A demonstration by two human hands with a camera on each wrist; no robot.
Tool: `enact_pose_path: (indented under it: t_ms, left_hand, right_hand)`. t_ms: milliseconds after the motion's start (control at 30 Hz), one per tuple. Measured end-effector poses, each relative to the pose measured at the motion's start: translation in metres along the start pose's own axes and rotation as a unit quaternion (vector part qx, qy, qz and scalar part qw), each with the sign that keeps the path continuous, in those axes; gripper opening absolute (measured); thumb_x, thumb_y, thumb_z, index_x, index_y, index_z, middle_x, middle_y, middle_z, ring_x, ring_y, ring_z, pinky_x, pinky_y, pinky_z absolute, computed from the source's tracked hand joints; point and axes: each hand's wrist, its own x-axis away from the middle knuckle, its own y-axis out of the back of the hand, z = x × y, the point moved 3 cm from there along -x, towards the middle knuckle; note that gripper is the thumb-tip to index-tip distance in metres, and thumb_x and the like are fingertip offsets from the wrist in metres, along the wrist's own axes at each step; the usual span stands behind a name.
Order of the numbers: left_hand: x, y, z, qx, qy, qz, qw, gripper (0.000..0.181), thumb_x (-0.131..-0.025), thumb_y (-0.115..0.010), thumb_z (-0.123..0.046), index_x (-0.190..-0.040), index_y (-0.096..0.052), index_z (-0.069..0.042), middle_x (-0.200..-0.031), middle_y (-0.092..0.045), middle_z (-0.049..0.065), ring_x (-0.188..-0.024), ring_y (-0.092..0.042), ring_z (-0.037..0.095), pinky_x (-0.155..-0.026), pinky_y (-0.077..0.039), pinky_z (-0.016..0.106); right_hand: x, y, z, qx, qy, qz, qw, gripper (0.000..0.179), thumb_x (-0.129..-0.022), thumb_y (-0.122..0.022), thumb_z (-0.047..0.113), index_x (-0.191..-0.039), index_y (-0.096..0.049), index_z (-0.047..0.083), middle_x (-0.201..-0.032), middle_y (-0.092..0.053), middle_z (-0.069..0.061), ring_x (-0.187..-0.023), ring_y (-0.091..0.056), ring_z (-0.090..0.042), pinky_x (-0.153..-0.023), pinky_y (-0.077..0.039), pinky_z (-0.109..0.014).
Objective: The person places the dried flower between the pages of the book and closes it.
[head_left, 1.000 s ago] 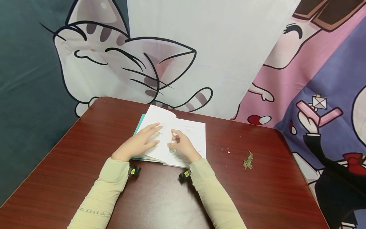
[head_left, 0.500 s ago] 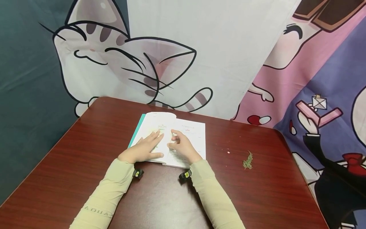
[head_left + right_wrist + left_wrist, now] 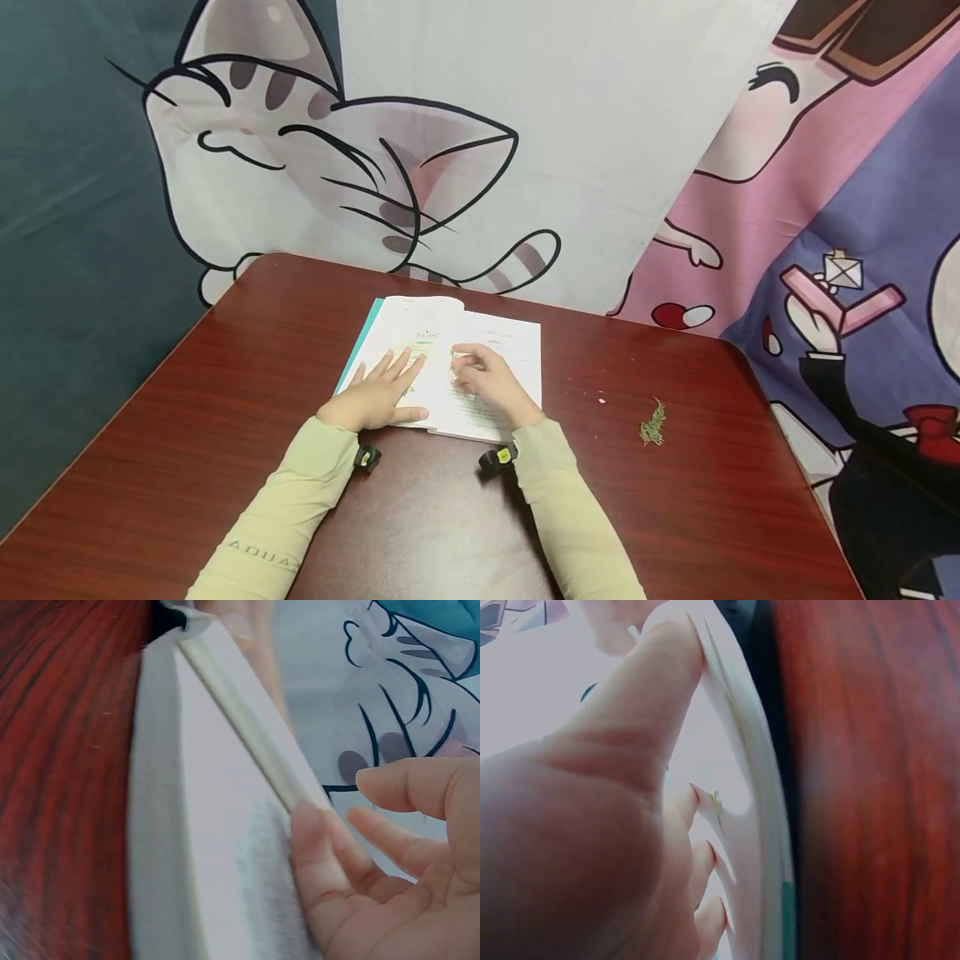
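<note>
An open book with white printed pages and a teal cover lies on the table. My left hand rests flat on the left page with spread fingers. The left wrist view shows its thumb lying along the page's lower edge. Over the inner part of the right page is my right hand, fingers bent and slightly blurred. In the right wrist view the thumb is at the raised inner page edge near the gutter, and the forefinger stands apart from it. Nothing shows pinched there.
A small green leafy sprig lies on the reddish-brown table to the right of the book. Tiny pale scraps are scattered between them. A cartoon-printed cloth hangs behind the table. Each wrist wears a black camera.
The left hand has come down from above a lifted left page and now flattens it, fingers spread wider. The right hand has shifted slightly right, and its pinch-like finger pose has loosened.
</note>
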Motion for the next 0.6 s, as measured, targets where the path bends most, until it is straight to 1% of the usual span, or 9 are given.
enact_pose_path:
  t_ms: [33,100,167,233,333,467,533,600]
  left_hand:
    - [0.0,0.0,0.0,-0.003,0.002,0.0,1.0,0.091,-0.099,-0.057,-0.057,-0.164,-0.012,-0.013,-0.169,-0.005,0.018,-0.154,0.0,0.043,-0.116,-0.002,0.071]
    - [0.0,0.0,0.0,-0.007,0.004,0.001,1.0,0.091,-0.099,-0.057,-0.057,-0.164,-0.012,-0.013,-0.169,-0.005,0.017,-0.154,0.001,0.043,-0.116,-0.002,0.07]
    - [0.0,0.0,0.0,-0.009,0.005,0.0,0.9999,0.09,-0.099,-0.057,-0.057,-0.164,-0.013,-0.013,-0.169,-0.005,0.017,-0.154,0.001,0.042,-0.117,-0.001,0.07]
    - [0.0,-0.002,0.001,-0.008,0.004,-0.001,1.0,0.091,-0.099,-0.056,-0.057,-0.164,-0.012,-0.013,-0.169,-0.005,0.017,-0.154,0.002,0.042,-0.117,-0.001,0.07]
    - [0.0,-0.004,0.003,-0.002,0.002,0.0,1.0,0.092,-0.098,-0.055,-0.06,-0.165,-0.011,-0.014,-0.169,-0.003,0.017,-0.154,0.004,0.041,-0.117,0.002,0.069]
    - [0.0,-0.007,0.005,0.008,-0.003,0.0,1.0,0.095,-0.096,-0.053,-0.066,-0.165,-0.01,-0.016,-0.17,-0.001,0.015,-0.154,0.007,0.04,-0.117,0.005,0.068]
    - [0.0,-0.007,0.006,0.01,-0.005,-0.001,0.9999,0.095,-0.096,-0.054,-0.065,-0.165,-0.01,-0.017,-0.17,0.0,0.014,-0.155,0.008,0.039,-0.117,0.006,0.067]
    - [-0.001,-0.008,0.008,0.008,-0.005,-0.003,1.0,0.094,-0.096,-0.054,-0.065,-0.165,-0.008,-0.018,-0.17,0.001,0.012,-0.155,0.008,0.038,-0.117,0.005,0.067]
  right_hand:
    - [0.001,0.001,0.001,-0.004,0.002,0.003,1.0,0.046,-0.093,-0.056,0.001,-0.138,-0.057,0.001,-0.114,-0.064,-0.017,-0.086,-0.065,-0.018,-0.076,-0.058,-0.03]
    - [0.002,0.004,0.005,0.006,0.003,0.004,1.0,0.044,-0.093,-0.055,0.001,-0.137,-0.059,0.002,-0.113,-0.065,-0.016,-0.085,-0.066,-0.019,-0.073,-0.058,-0.03]
    - [0.005,0.008,0.01,0.041,0.019,-0.004,0.999,0.041,-0.093,-0.056,0.002,-0.134,-0.061,0.002,-0.111,-0.066,-0.015,-0.085,-0.067,-0.021,-0.072,-0.058,-0.031]
    - [0.01,0.013,0.016,0.074,0.039,-0.022,0.9962,0.035,-0.095,-0.057,0.005,-0.129,-0.064,0.003,-0.109,-0.066,-0.014,-0.085,-0.068,-0.025,-0.072,-0.059,-0.033]
    - [0.017,0.025,0.023,0.117,0.08,-0.059,0.9882,0.026,-0.097,-0.061,0.008,-0.121,-0.07,0.005,-0.105,-0.068,-0.012,-0.086,-0.068,-0.027,-0.073,-0.057,-0.034]
    - [0.028,0.045,0.03,0.156,0.126,-0.097,0.9748,0.019,-0.096,-0.065,0.007,-0.113,-0.073,0.007,-0.102,-0.071,-0.01,-0.087,-0.067,-0.025,-0.077,-0.054,-0.034]
    - [0.034,0.054,0.034,0.17,0.14,-0.11,0.9692,0.018,-0.095,-0.065,0.007,-0.112,-0.073,0.007,-0.103,-0.072,-0.009,-0.088,-0.067,-0.023,-0.079,-0.053,-0.035]
    - [0.04,0.065,0.036,0.18,0.146,-0.122,0.9651,0.018,-0.096,-0.065,0.008,-0.112,-0.073,0.006,-0.103,-0.072,-0.009,-0.088,-0.067,-0.023,-0.079,-0.053,-0.036]
